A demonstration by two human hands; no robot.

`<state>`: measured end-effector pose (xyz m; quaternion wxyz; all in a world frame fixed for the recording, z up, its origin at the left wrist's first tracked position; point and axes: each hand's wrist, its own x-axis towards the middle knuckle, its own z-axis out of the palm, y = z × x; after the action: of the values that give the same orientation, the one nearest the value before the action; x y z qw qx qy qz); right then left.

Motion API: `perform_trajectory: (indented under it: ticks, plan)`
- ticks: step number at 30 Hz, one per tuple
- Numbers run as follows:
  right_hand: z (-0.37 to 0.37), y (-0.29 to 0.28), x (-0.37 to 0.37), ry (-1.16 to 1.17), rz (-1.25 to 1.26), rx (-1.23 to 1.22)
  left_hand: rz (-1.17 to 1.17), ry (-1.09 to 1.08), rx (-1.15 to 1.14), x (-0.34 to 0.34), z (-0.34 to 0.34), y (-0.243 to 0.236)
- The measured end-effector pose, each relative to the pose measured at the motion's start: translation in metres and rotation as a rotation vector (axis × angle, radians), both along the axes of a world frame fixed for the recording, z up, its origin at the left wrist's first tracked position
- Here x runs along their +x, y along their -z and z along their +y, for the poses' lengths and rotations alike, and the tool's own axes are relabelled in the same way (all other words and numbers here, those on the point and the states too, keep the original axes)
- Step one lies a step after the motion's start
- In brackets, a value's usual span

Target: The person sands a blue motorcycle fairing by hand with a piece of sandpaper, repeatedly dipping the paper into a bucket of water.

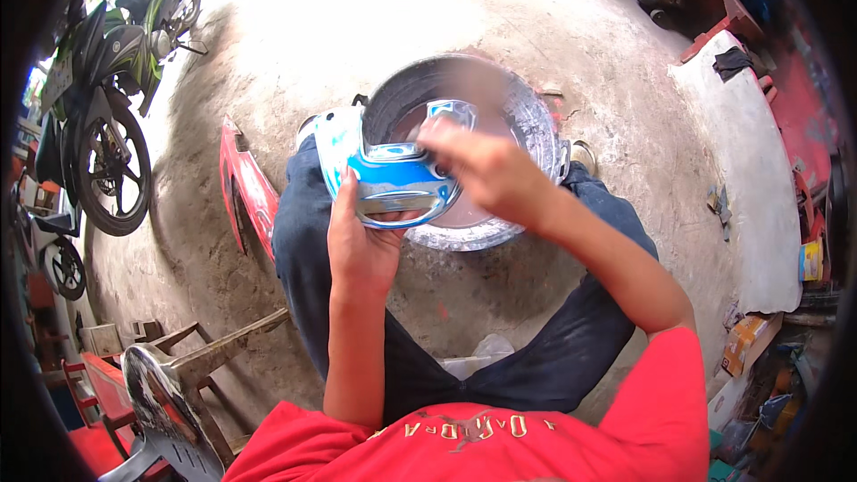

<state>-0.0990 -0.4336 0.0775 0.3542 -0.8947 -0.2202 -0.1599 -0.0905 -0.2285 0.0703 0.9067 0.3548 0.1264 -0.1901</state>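
Note:
My left hand (361, 241) grips the lower left of a blue, white and grey plastic body panel (389, 173), its thumb on the face and its fingers curled underneath. The panel has worn, patchy paint and is tilted over a round metal basin (534, 129) between my knees. Brownish liquid (461, 211) lies in the basin. My right hand (495, 165) is against the panel's upper right part, with its fingers bent together and smeared by motion. Something small and greyish seems to be under those fingertips, too blurred to name.
A red panel (253, 187) lies on the concrete floor left of my leg. Farther left stands a motorcycle (112, 143). A wooden frame (228, 339) and a worn chair (165, 402) are at lower left. To the right are a pale slab (745, 187) and a cardboard box (748, 342).

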Motion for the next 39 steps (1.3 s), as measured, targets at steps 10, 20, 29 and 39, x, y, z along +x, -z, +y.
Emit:
perform_trajectory:
  ticks: [10,20,29,39]
  plan:
    - [-0.015,0.007,0.015,0.077,0.270,0.123,0.014,-0.009,-0.080,0.003,0.007,0.006]
    - [-0.035,0.021,0.025,0.113,0.006,-0.021,0.058,0.007,-0.086,0.001,0.003,0.003]
    - [0.000,0.015,0.008,-0.002,-0.095,0.005,0.027,-0.085,0.021,0.002,0.004,0.001]
    - [-0.018,0.004,0.028,0.114,0.333,0.037,0.076,-0.071,-0.010,-0.001,0.001,-0.005]
